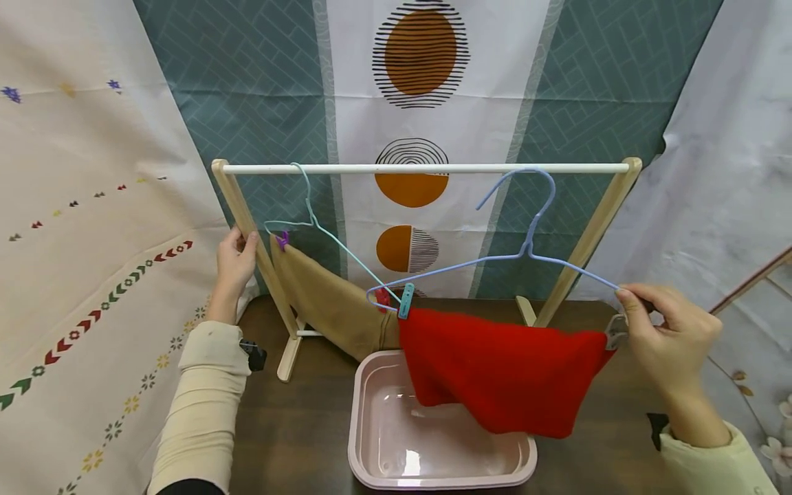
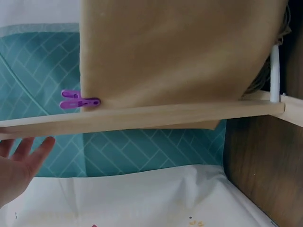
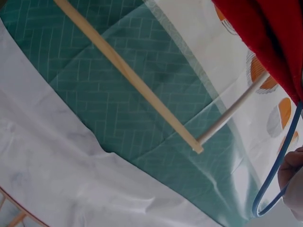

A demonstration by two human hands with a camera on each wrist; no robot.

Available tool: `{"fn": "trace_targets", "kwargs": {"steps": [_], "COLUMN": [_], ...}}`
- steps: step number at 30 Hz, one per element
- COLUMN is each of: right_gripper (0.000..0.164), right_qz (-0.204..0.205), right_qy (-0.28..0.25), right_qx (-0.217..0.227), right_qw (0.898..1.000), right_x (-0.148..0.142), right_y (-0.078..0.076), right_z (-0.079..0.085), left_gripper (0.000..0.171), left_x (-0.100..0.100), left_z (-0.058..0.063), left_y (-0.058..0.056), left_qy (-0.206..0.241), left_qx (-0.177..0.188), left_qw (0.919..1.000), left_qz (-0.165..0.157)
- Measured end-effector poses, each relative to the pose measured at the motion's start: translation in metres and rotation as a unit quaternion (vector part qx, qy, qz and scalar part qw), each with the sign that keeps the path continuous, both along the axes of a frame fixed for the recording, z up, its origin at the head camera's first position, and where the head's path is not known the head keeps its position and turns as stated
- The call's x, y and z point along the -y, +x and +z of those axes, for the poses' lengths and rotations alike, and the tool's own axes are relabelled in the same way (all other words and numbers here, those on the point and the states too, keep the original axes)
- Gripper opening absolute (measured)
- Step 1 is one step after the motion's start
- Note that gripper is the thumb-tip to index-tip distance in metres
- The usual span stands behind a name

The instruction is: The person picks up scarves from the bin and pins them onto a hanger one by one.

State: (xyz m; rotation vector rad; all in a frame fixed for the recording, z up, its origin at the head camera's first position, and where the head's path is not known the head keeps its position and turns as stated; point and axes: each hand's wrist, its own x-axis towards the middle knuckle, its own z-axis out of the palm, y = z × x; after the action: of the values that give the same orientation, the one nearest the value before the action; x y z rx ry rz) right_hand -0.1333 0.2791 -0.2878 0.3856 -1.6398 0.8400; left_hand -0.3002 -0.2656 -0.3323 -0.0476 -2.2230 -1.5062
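My left hand (image 1: 234, 265) holds the left wooden post (image 1: 235, 199) of a drying rack, thumb on its near side; in the left wrist view, fingertips reach its edge. With my right hand (image 1: 674, 337) I pinch the right end of a blue hanger (image 1: 489, 259), its hook overlapping the white rail (image 1: 421, 169) in the head view. A red cloth (image 1: 495, 364) hangs from it, held by a teal clip (image 1: 405, 301) and a grey clip (image 1: 616, 331). Beside it, a tan cloth (image 1: 334, 295) hangs on a mint hanger (image 1: 307, 199) with purple (image 1: 282, 240) and red clips (image 1: 383, 298).
A pink basin (image 1: 445, 454) stands on the dark wooden table (image 1: 297, 426) below the cloths. The rack's right wooden post (image 1: 588, 240) stands beyond the red cloth. A patterned curtain (image 1: 260, 75) hangs behind, with pale sheets (image 1: 93, 206) at the sides.
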Motion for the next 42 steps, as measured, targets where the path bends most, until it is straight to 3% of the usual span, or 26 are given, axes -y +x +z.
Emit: {"fn": "trace_targets", "kwargs": {"steps": [8, 18, 23, 32, 42], "right_gripper": [0.020, 0.017, 0.018, 0.009, 0.009], "right_qz": [-0.067, -0.079, -0.083, -0.084, -0.087], "right_qy": [0.015, 0.009, 0.013, 0.015, 0.075], "right_qx": [0.035, 0.049, 0.051, 0.075, 0.100], "right_qw": [0.997, 0.996, 0.995, 0.993, 0.988], "right_x": [-0.010, -0.028, -0.031, -0.026, -0.021], "right_y": [-0.013, -0.043, -0.062, -0.096, -0.110], "right_z": [0.019, 0.029, 0.027, -0.003, -0.051], "left_gripper": [0.035, 0.031, 0.031, 0.030, 0.030], "left_x": [0.000, -0.019, -0.022, -0.021, -0.021], "left_z": [-0.003, 0.014, 0.016, 0.015, 0.015], "left_y": [-0.003, 0.015, 0.018, 0.021, 0.020], "left_qy": [0.030, 0.012, 0.001, 0.000, 0.001], "left_qx": [-0.007, -0.005, -0.009, -0.011, -0.013], "left_qw": [0.9995, 0.9998, 0.9997, 0.9995, 0.9993], "left_qz": [0.012, 0.013, 0.024, 0.030, 0.035]}}
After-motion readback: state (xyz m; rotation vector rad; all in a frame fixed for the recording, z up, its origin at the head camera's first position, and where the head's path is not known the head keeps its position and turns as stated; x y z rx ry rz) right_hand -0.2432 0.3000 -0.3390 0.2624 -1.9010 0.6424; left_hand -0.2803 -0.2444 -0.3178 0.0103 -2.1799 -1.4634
